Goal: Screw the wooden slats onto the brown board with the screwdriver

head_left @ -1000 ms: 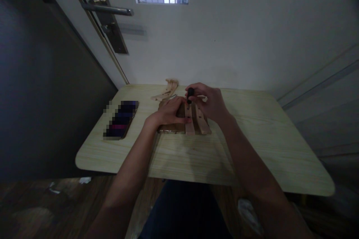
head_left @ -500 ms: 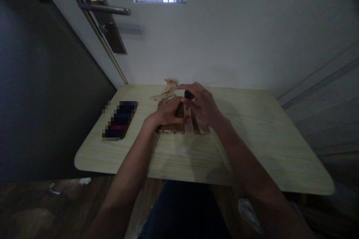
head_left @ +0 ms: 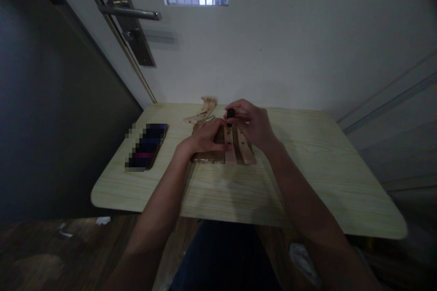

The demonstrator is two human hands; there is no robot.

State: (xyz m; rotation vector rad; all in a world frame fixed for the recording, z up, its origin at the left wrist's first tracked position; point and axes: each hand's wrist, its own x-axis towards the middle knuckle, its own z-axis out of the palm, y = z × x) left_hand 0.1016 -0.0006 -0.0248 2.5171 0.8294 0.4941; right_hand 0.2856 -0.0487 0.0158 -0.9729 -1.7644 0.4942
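Note:
A brown wooden board with two pale slats [head_left: 244,154] lies on the light wooden table [head_left: 307,182]. My left hand [head_left: 205,136] rests flat on the board's left part, fingers pressed down on it. My right hand [head_left: 252,125] is closed round a small black-handled tool [head_left: 231,114], held upright over the near slat. The tool's tip is hidden between my hands.
Loose pale wooden pieces [head_left: 205,108] lie at the table's back edge by the wall. A dark phone-like slab [head_left: 147,145] lies at the left of the table. A door with a metal handle [head_left: 131,12] stands at the far left. My dark-clothed lap shows below the table's front edge.
My right hand, which half a second ago covered the tool with fingers spread, has closed on the black handle again and holds it upright. My left hand has stayed on the board.

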